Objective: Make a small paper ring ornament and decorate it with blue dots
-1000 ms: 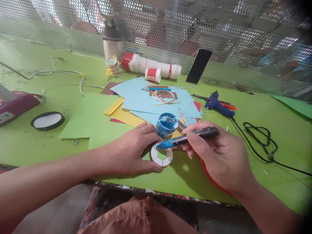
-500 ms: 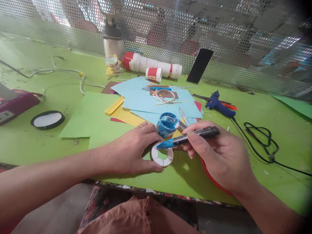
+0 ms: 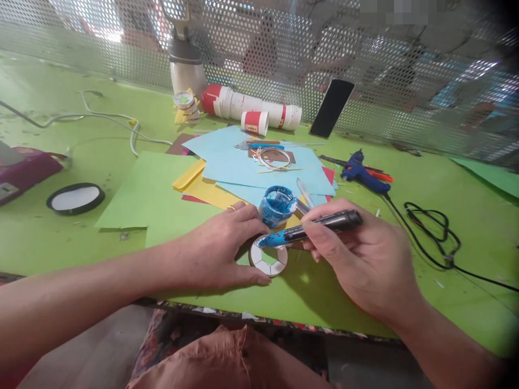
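My left hand (image 3: 221,246) rests on the green table and steadies a small round white disc (image 3: 270,268) between thumb and fingers. Black lines split the disc's white border into segments around a green centre. My right hand (image 3: 360,259) grips a black marker (image 3: 320,225), its front end coated in blue paint. The marker's tip meets the upper left part of the border, where a little blue shows. Just beyond the disc stands an open jar of blue paint (image 3: 277,208), smeared on its wall and rim.
Coloured paper sheets (image 3: 231,175) lie behind the jar, with a pen (image 3: 305,193) beside it. A blue glue gun (image 3: 365,175) and its cord are at right. Stacked paper cups (image 3: 251,106), a phone (image 3: 331,109) and a flask (image 3: 187,73) stand before the perforated metal screen.
My hands, the disc and the marker keep almost the same arrangement. The view has shifted slightly, and the red curved thing under my right hand is now mostly hidden.
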Demonstrator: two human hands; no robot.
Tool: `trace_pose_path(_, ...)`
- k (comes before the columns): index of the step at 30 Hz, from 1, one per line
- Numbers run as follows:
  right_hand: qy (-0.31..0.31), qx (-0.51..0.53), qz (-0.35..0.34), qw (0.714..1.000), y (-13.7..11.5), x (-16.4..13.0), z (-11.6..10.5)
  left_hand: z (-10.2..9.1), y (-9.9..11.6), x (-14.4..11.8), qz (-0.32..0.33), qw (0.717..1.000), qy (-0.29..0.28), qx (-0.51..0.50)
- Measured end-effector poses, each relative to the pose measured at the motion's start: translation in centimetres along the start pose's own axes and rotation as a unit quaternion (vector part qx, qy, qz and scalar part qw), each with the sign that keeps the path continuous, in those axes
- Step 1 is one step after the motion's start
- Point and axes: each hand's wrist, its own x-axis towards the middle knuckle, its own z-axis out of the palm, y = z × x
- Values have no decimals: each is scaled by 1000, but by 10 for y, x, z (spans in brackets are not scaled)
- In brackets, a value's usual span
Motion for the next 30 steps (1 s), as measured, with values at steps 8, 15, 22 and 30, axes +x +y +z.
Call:
trace_pose_path(8,40,61,15,997,-2,-3,1,0,0,-1,0,1000,1,6)
trace_pose_path(15,90,101,29,990,1,-6,-3,-1,0,-1,-1,1000,0,-5)
trace_pose_path(22,63,35,22,997,3,-7,1,-1,0,0,-1,1000,-3,-1)
trace_pose_path(30,57,1,-9,998,3,-5,3,-1,0,0,-3,1000,-3,7)
